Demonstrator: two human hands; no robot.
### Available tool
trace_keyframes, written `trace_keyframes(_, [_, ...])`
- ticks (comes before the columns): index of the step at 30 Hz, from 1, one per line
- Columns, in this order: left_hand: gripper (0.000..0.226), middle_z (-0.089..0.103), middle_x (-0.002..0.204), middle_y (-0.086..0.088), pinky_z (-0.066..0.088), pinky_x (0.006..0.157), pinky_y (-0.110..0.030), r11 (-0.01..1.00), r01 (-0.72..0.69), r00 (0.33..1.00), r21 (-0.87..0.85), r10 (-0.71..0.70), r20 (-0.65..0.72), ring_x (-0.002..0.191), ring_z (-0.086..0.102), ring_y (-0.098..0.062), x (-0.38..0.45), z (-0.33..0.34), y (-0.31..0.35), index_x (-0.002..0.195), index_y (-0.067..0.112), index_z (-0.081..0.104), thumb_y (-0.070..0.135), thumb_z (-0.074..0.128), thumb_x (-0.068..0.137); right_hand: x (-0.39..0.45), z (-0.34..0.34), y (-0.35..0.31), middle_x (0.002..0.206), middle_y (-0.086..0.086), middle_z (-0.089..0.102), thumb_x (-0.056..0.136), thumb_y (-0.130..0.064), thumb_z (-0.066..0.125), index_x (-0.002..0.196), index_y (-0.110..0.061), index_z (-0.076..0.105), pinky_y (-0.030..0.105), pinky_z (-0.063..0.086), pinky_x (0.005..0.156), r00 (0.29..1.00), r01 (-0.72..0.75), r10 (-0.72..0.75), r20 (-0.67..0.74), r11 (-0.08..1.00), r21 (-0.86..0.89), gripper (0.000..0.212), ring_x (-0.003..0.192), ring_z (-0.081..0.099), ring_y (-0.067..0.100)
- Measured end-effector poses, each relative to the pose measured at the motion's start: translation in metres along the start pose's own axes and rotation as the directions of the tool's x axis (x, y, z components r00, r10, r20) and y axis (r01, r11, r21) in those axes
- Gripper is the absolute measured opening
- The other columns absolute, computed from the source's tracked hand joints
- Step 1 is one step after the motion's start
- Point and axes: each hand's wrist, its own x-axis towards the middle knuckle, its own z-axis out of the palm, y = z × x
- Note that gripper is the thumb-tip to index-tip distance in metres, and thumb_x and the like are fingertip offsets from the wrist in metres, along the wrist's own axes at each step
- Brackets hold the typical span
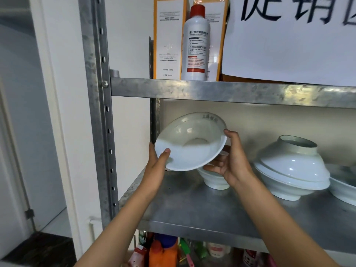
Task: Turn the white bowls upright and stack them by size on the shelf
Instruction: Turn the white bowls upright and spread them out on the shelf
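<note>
We hold a wide white bowl [190,143] in the air above the left part of the metal shelf [202,209], tilted so that its open inside faces us. Our left hand [157,166] grips its lower left rim, thumb lying over the inside edge and fingers hidden behind it. Our right hand [231,162] grips the right rim, thumb at the upper edge and fingers curled under the bowl's outside. Just under the held bowl, a small white bowl [215,180] stands upright on the shelf, partly covered by our right hand. Toward the right of the shelf an upside-down white bowl [292,166], foot ring up, rests on another bowl below it. At the right edge part of one more bowl [344,187] shows, cut off by the frame. On the shelf board above stand a white bottle with a red cap [196,45] and orange-edged boxes [169,39], beside a paper sign [289,39].
</note>
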Motion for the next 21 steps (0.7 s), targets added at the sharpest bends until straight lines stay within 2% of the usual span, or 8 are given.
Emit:
trace_keyframes(4, [0.07,0.029,0.153,0.011,0.025,0.115,-0.032,0.994,-0.022,0.999,-0.105,0.017,-0.045,0.137,0.032,-0.01,-0.001,-0.004,0.007,0.153,0.03,0.009,0.023,0.047,0.094,-0.008,0.003,0.003,0.102,0.023,0.067,0.084,-0.057,0.053,0.11,-0.01,0.059,0.055,0.056,0.082,0.997,-0.068,0.065,0.044,0.995,0.075,0.054,0.103,0.065,0.04])
trace_keyframes(7, [0.085,0.036,0.151,0.003,0.03,0.115,-0.04,0.983,-0.026,0.999,-0.184,0.019,-0.037,0.135,0.039,-0.016,-0.003,-0.009,0.015,0.151,0.03,0.016,0.028,0.051,0.073,-0.013,0.008,0.008,0.101,0.024,0.068,0.087,-0.058,0.047,0.112,-0.012,0.058,0.055,0.057,0.08,0.997,-0.063,0.06,0.043,0.996,0.064,0.054,0.102,0.066,0.042])
trace_keyframes(12, [0.081,0.043,0.146,0.003,0.035,0.112,-0.04,0.974,-0.05,0.999,-0.221,0.047,-0.02,0.129,0.046,-0.016,-0.013,-0.013,0.021,0.151,0.028,0.018,0.031,0.051,0.077,-0.022,0.017,0.011,0.088,0.014,0.072,0.097,-0.055,0.026,0.098,-0.02,0.062,0.042,0.058,0.076,0.996,0.068,-0.077,-0.05,0.985,-0.156,0.05,0.083,0.069,0.03])
trace_keyframes(14, [0.073,0.045,0.144,0.005,0.042,0.105,-0.034,0.969,-0.063,0.997,-0.239,0.051,-0.057,0.125,0.05,-0.013,-0.016,-0.015,0.022,0.152,0.028,0.017,0.025,0.049,0.086,-0.023,0.02,0.012,0.096,0.01,0.071,0.1,-0.048,0.023,0.102,-0.02,0.063,0.04,0.056,0.078,0.988,0.116,-0.136,-0.073,0.967,-0.226,0.049,0.086,0.068,0.028])
trace_keyframes(16, [0.068,0.043,0.142,0.009,0.045,0.099,-0.032,0.969,-0.082,0.994,-0.231,0.063,-0.09,0.119,0.051,-0.007,-0.02,-0.016,0.025,0.151,0.025,0.017,0.022,0.046,0.09,-0.024,0.021,0.017,0.102,0.009,0.069,0.1,-0.041,0.026,0.097,-0.023,0.063,0.038,0.054,0.075,0.973,0.167,-0.209,-0.102,0.934,-0.316,0.041,0.089,0.067,0.028])
trace_keyframes(18, [0.066,0.035,0.141,0.022,0.04,0.102,-0.031,0.973,-0.112,0.987,-0.202,0.085,-0.136,0.118,0.047,0.001,-0.025,-0.017,0.024,0.152,0.03,0.016,0.021,0.044,0.094,-0.024,0.02,0.024,0.095,0.011,0.068,0.099,-0.035,0.03,0.084,-0.02,0.061,0.043,0.053,0.074,0.959,0.18,-0.252,-0.131,0.896,-0.406,0.037,0.087,0.064,0.036])
trace_keyframes(20, [0.07,0.025,0.142,0.028,0.031,0.104,-0.026,0.974,-0.14,0.977,-0.18,0.106,-0.186,0.125,0.036,0.003,-0.03,-0.02,0.02,0.152,0.036,0.009,0.023,0.046,0.094,-0.023,0.019,0.03,0.08,0.01,0.065,0.096,-0.031,0.033,0.076,-0.015,0.058,0.047,0.053,0.075,0.958,0.161,-0.249,-0.14,0.875,-0.456,0.036,0.079,0.062,0.039])
trace_keyframes(21, [0.075,0.022,0.145,0.028,0.027,0.105,-0.024,0.975,-0.147,0.972,-0.164,0.112,-0.207,0.129,0.03,0.004,-0.032,-0.021,0.018,0.152,0.038,0.007,0.028,0.049,0.09,-0.023,0.019,0.033,0.075,0.011,0.063,0.096,-0.03,0.034,0.077,-0.011,0.058,0.044,0.052,0.068,0.962,0.145,-0.235,-0.137,0.87,-0.472,0.036,0.071,0.06,0.037])
